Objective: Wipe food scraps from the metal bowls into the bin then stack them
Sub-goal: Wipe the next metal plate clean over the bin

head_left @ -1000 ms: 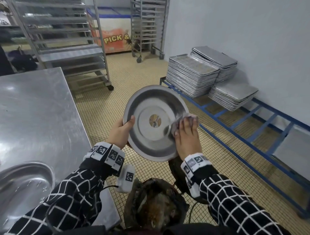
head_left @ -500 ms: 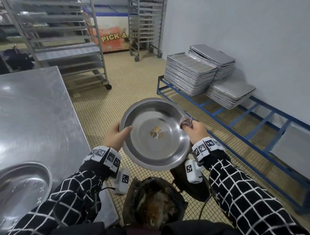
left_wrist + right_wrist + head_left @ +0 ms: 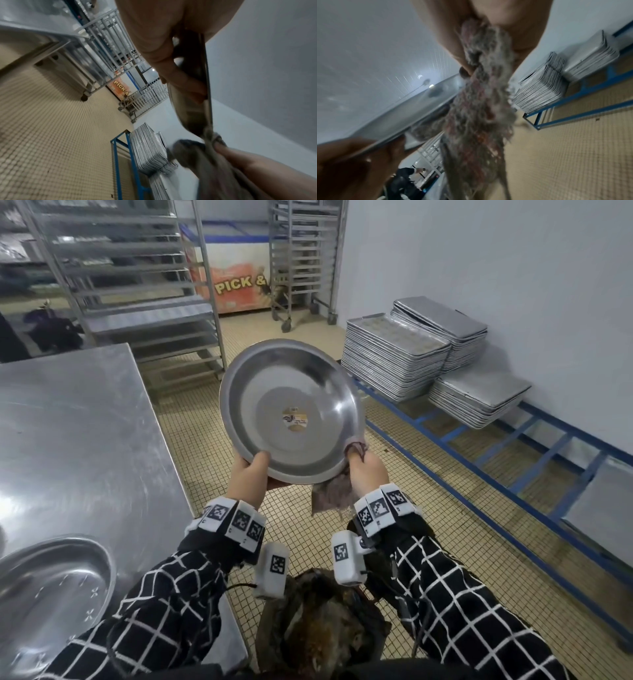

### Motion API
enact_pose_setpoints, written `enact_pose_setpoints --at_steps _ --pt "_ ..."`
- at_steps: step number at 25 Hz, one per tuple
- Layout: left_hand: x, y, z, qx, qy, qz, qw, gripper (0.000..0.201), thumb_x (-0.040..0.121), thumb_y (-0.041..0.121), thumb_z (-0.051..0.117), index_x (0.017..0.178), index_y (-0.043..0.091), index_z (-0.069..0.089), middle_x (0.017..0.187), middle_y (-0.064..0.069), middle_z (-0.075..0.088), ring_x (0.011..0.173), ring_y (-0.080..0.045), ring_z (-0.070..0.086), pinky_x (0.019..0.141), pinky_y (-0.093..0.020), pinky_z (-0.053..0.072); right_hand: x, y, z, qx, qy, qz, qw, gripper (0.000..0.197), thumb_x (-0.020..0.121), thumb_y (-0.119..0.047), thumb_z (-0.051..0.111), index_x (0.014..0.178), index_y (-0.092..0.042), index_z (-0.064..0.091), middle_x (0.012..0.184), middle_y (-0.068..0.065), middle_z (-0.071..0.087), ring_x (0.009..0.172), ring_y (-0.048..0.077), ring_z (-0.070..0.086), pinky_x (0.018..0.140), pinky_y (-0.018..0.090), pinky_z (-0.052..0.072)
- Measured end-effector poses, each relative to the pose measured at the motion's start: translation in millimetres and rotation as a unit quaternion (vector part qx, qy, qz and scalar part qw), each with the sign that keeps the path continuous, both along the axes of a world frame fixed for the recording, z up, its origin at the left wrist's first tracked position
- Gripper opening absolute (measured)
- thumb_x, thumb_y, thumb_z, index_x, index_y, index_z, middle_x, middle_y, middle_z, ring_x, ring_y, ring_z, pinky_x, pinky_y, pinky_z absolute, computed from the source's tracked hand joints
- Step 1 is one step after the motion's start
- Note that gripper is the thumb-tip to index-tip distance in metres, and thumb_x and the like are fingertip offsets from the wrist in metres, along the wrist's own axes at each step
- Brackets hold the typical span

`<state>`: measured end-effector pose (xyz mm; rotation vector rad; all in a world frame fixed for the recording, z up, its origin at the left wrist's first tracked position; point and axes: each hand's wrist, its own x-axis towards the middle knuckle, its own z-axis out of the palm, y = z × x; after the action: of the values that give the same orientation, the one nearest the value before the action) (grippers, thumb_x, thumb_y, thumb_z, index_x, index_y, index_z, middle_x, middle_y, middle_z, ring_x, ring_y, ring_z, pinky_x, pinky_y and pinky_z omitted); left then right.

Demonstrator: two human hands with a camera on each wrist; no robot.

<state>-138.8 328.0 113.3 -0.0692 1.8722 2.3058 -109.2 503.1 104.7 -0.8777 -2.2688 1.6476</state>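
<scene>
A wide metal bowl [image 3: 291, 409] with a round sticker at its centre is tilted toward me in mid-air, its inside looking wiped. My left hand [image 3: 249, 474] grips its lower left rim, thumb inside; the left wrist view shows the bowl [image 3: 192, 105] edge-on. My right hand [image 3: 365, 470] pinches a dirty grey-pink cloth [image 3: 332, 494] against the lower right rim. The cloth [image 3: 481, 102] hangs below that hand. The bin [image 3: 318, 628], lined dark and holding brown scraps, stands on the floor below. A second metal bowl [image 3: 48, 587] lies on the steel table [image 3: 78, 433] at left.
Stacks of baking trays [image 3: 394, 361] sit on a low blue frame [image 3: 534, 446] along the right wall. Wheeled tray racks [image 3: 137, 285] stand behind the table, and a chest freezer [image 3: 236, 282] is at the back. The floor is small beige tile.
The right hand stopped pressing the cloth flat inside the bowl and now pinches cloth and rim together. The bowl dipped flatter, then rose and tilted toward me again.
</scene>
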Motion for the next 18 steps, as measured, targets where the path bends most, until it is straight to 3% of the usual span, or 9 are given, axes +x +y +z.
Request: enact_pose_setpoints --at_steps 3,7,9,10,11,12,13,15,18 --pt "-5.0 -8.1 0.8 -0.049 0.004 0.005 0.999 0.035 0.095 0.011 0.047 0.13 0.017 0.044 0.097 -0.004 0.062 0.079 -0.018 0.067 0.062 -0.03 0.057 7.6 5.8 -5.1 0.073 -0.035 -0.012 0.997 0.023 0.099 -0.028 0.044 0.094 -0.007 0.055 0.084 0.001 0.059 0.078 0.017 0.061 0.055 0.02 0.042" --pt "-1.1 -8.2 -2.9 -0.098 0.028 -0.005 0.995 0.035 0.099 0.024 0.047 0.133 0.022 0.043 0.101 -0.003 0.065 0.073 -0.013 0.069 0.054 -0.023 0.055 13.5 -27.3 7.1 0.082 0.045 0.055 0.994 0.01 0.096 -0.019 0.049 0.104 -0.013 0.05 0.095 -0.002 0.057 0.083 0.011 0.063 0.052 0.014 0.047" --pt "-1.2 -4.2 -3.6 -0.099 0.042 -0.021 0.994 0.033 0.1 0.03 0.045 0.131 0.02 0.046 0.107 -0.006 0.065 0.084 -0.018 0.068 0.056 -0.024 0.056 20.9 -57.3 7.8 0.136 0.083 0.189 0.969 0.024 0.097 -0.024 0.046 0.121 -0.018 0.047 0.116 -0.002 0.054 0.105 0.013 0.058 0.077 0.015 0.05" --pt "-2.0 -3.2 -1.1 -0.102 0.052 -0.024 0.993 0.032 0.1 0.032 0.044 0.128 0.02 0.049 0.106 -0.004 0.066 0.087 -0.017 0.067 0.056 -0.021 0.055 26.3 -69.7 4.5 0.2 0.097 0.263 0.939 0.036 0.099 -0.028 0.042 0.134 -0.022 0.04 0.135 -0.002 0.046 0.125 0.014 0.045 0.1 0.016 0.04" --pt "-3.2 -3.8 3.2 -0.103 0.063 -0.026 0.992 0.031 0.1 0.034 0.043 0.126 0.019 0.051 0.103 -0.001 0.067 0.088 -0.016 0.067 0.057 -0.018 0.054 30.7 -75.8 -2.7 0.27 0.109 0.311 0.905 0.046 0.1 -0.034 0.036 0.145 -0.027 0.029 0.152 -0.006 0.027 0.141 0.01 0.021 0.114 0.013 0.014" --pt "-5.1 -5.7 8.0 -0.099 0.074 -0.028 0.992 0.031 0.1 0.036 0.042 0.123 0.018 0.054 0.099 0.0 0.068 0.087 -0.017 0.068 0.056 -0.017 0.053 32.9 -73.3 -9.0 0.327 0.106 0.332 0.879 0.05 0.1 -0.039 0.029 0.149 -0.029 0.021 0.156 -0.012 0.011 0.143 0.004 0.002 0.112 0.01 -0.006" --pt "-7.0 -9.0 12.6 -0.094 0.082 -0.028 0.992 0.03 0.1 0.037 0.042 0.119 0.018 0.055 0.095 -0.001 0.068 0.082 -0.016 0.069 0.054 -0.018 0.053 32.1 -62.8 -15.0 0.369 0.086 0.341 0.861 0.052 0.1 -0.044 0.021 0.15 -0.03 0.019 0.156 -0.014 0.007 0.141 0.002 -0.004 0.112 0.014 -0.01" --pt "-11.1 -16.4 17.7 -0.099 0.101 -0.022 0.99 0.025 0.1 0.035 0.041 0.112 0.019 0.057 0.089 0.001 0.067 0.069 -0.006 0.068 0.051 -0.015 0.05 23.7 -30.4 -30.4 0.457 0.023 0.339 0.822 0.063 0.096 -0.053 0.003 0.149 -0.026 0.024 0.156 -0.005 0.019 0.144 0.011 0.004 0.119 0.034 -0.001" --pt "-13.2 -19.8 13.9 -0.104 0.131 -0.022 0.986 0.02 0.101 0.032 0.042 0.105 0.023 0.059 0.089 0.007 0.066 0.066 0.005 0.064 0.054 -0.008 0.047 13.7 -5.6 -34.6 0.535 -0.06 0.304 0.786 0.076 0.088 -0.051 -0.01 0.149 -0.02 0.022 0.155 0.004 0.025 0.145 0.021 0.009 0.115 0.037 -0.005"
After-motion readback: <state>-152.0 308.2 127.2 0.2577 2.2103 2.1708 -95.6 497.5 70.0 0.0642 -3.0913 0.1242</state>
